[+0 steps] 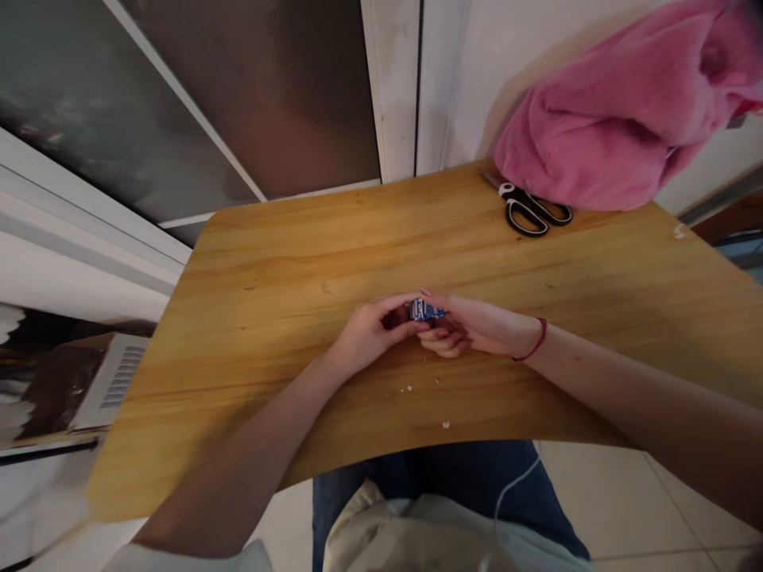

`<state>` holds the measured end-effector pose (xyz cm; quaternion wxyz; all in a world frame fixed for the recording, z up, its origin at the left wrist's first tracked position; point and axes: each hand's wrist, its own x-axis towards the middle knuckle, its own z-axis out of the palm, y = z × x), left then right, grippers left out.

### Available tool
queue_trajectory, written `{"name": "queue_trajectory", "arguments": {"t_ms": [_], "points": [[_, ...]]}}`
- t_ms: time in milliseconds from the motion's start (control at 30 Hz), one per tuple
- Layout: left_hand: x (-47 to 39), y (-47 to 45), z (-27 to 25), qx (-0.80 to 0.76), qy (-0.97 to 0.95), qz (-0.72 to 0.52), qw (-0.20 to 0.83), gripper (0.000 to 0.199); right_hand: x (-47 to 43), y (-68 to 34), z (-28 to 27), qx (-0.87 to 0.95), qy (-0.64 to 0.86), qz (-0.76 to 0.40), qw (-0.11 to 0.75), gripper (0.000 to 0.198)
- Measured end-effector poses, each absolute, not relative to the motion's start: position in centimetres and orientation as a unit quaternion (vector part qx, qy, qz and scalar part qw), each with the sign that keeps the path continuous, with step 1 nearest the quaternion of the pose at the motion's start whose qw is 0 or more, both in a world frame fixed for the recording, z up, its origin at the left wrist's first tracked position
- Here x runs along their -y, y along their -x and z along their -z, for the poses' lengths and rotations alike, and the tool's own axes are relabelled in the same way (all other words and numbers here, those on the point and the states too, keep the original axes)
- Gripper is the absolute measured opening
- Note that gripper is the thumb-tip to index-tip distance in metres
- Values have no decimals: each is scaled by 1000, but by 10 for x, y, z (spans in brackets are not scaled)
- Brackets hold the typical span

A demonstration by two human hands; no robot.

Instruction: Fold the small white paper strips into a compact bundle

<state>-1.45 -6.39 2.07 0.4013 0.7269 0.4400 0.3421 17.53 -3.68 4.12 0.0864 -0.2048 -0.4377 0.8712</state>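
Between my two hands, over the middle of the table, is a small blue-and-white patterned object [425, 310]; its exact kind does not show. My left hand [381, 326] pinches it from the left, thumb below and fingers above. From the right, my right hand [465, 322] holds its other side, the thumb along the top and the other fingers curled beneath. Parts of the object are hidden by the fingers. A red string bracelet [540, 340] circles my right wrist. A few tiny white scraps [409, 388] lie on the wood just in front of my hands.
The wooden table [286, 270] has a curved front edge near my lap. Black-handled scissors [528, 210] lie at the back right, beside a pink plush cloth [602, 119]. A framed dark panel [268, 87] stands behind the table; a cardboard box [110, 381] sits at left.
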Motion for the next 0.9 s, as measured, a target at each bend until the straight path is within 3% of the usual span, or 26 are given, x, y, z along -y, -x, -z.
{"name": "queue_trajectory", "arguments": {"t_ms": [233, 433, 633, 733, 900], "points": [[67, 13, -27, -447, -713, -317, 438, 47, 35, -175, -39, 426, 205, -877, 81, 50], [70, 17, -34, -384, -672, -313, 551, 46, 34, -177, -42, 435, 228, -868, 67, 52], [70, 18, -29, -373, -649, -327, 577, 46, 33, -178, -39, 452, 229, -860, 53, 55], [69, 16, -28, -391, -669, -312, 550, 41, 35, -177, -40, 468, 229, -851, 68, 52], [69, 16, -29, -418, -744, -324, 409, 31, 42, -175, -43, 514, 236, -816, 116, 43]]}}
